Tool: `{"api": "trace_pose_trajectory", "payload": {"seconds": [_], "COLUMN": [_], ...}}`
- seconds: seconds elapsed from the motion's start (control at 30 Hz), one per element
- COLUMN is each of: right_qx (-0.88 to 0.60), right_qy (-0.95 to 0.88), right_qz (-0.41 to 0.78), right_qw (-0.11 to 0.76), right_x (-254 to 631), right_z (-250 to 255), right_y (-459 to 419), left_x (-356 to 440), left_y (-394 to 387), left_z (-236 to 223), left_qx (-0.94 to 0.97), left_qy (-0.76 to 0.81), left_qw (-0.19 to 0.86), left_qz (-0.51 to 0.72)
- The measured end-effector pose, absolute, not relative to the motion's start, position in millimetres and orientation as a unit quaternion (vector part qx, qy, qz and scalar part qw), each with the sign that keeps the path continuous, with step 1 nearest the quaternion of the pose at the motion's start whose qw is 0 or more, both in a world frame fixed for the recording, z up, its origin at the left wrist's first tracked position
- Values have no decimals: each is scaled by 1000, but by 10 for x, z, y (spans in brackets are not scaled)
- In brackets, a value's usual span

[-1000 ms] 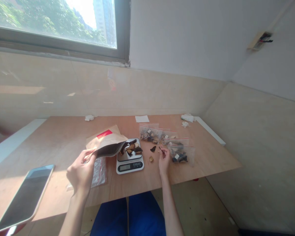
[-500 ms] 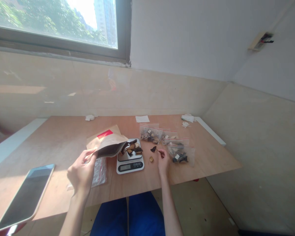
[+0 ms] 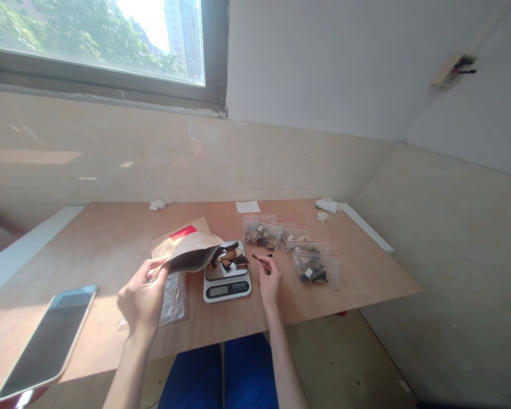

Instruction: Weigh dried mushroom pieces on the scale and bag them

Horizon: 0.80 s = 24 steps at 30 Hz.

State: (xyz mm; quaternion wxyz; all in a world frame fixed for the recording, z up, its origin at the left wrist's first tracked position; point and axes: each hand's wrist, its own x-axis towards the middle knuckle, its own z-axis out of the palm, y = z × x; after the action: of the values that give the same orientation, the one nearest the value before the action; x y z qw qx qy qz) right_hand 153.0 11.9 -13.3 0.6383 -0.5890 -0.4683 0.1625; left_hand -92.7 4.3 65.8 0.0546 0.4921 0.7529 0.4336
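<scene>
My left hand (image 3: 143,289) is closed on the edge of a kraft paper bag (image 3: 202,230) with a red label. The bag lies tilted, its dark mouth over the left side of a white digital kitchen scale (image 3: 226,289). Dark and pale dried pieces (image 3: 230,258) are heaped on the scale's metal plate. Just right of the plate, my right hand (image 3: 270,279) pinches a small dark dried piece (image 3: 255,257) between thumb and fingertips. Another dark piece (image 3: 269,255) shows just behind my fingers. The scale's digits are too small to read.
Several zip bags of dried pieces (image 3: 313,272) stand right of the scale. Flat clear bags (image 3: 173,301) lie under my left hand. A phone (image 3: 49,341) rests at the left. White paper (image 3: 247,207) and crumpled tissues (image 3: 327,204) are along the back edge.
My right hand has moved left toward the scale, now with a small dark piece at its fingertips. The yellowish piece on the table is no longer visible. My left hand keeps its hold.
</scene>
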Motion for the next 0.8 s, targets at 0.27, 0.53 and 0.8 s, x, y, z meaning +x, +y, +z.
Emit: {"api": "trace_pose_trajectory", "payload": {"seconds": [0.27, 0.53, 0.8], "right_qx": [-528, -569, -669], "right_qy": [-726, -725, -619], "right_qz": [33, 23, 27], "right_qw": [440, 388, 411], "right_x": [1101, 1076, 1717], "right_z": [26, -52, -418], "right_y": [21, -79, -170], "left_x": [-909, -924, -894], "left_y": [31, 19, 18], "left_z": [669, 674, 684], "left_qx": [488, 495, 492], "left_qy": [756, 751, 754], "left_qw": [66, 71, 80], "left_qz": [432, 431, 428]}}
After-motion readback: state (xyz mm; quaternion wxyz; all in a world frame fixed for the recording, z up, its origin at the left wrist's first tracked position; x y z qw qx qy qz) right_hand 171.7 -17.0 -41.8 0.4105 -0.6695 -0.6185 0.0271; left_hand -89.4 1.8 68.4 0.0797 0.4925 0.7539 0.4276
